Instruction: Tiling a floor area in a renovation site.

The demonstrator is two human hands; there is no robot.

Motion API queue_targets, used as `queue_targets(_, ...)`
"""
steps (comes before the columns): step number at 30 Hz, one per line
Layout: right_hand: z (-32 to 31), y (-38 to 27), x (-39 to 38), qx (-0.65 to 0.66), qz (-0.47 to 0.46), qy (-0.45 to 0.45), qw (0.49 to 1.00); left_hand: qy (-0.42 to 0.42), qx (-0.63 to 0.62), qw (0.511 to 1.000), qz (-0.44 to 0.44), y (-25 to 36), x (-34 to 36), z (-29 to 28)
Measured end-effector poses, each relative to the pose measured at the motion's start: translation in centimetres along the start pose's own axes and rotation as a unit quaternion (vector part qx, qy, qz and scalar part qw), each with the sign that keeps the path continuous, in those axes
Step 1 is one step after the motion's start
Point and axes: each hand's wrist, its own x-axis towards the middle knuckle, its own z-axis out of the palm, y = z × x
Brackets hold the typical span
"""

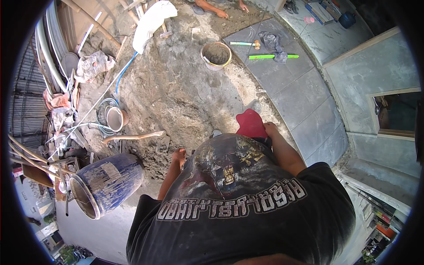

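- Red item (250, 123), cap or cloth I cannot tell: it sits ahead of the torso, at the right hand (270, 129).
- That hand appears to touch its edge, perhaps to steady it; finger closure is hidden from me.
- Left hand (179, 157) hangs beside the torso, fingers looking curled; I cannot tell if they grip anything.
- Left of it I see a curved wooden stick (134, 136) on the ground and a blue barrel (110, 183), mouth facing outward.
- Further ahead, a bucket (216, 54) of grey mix stands just beside the slabs (293, 95), presumably for easy reach.
- On the slabs lie a green level (261, 57), a dark bag (280, 57) across it, and a mallet (257, 44), likely kept handy.
- A co-worker's hand (221, 14) is at the soil beyond.
- Writing: large pale lettering crosses the dark shirt (247, 234); the barrel's pale patch shows nothing legible.
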Motion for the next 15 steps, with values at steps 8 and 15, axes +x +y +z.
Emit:
queue_targets(8,-1.6,-1.5,-2.2,-0.056,0.003,-0.026,0.998,0.012,0.22,0.97,0.102,6.9,-5.0,3.0)
queue_targets(15,-1.8,-1.3,-2.8,-0.045,0.017,-0.008,0.999,0.023,0.166,0.983,0.07,6.7,-4.3,2.8)
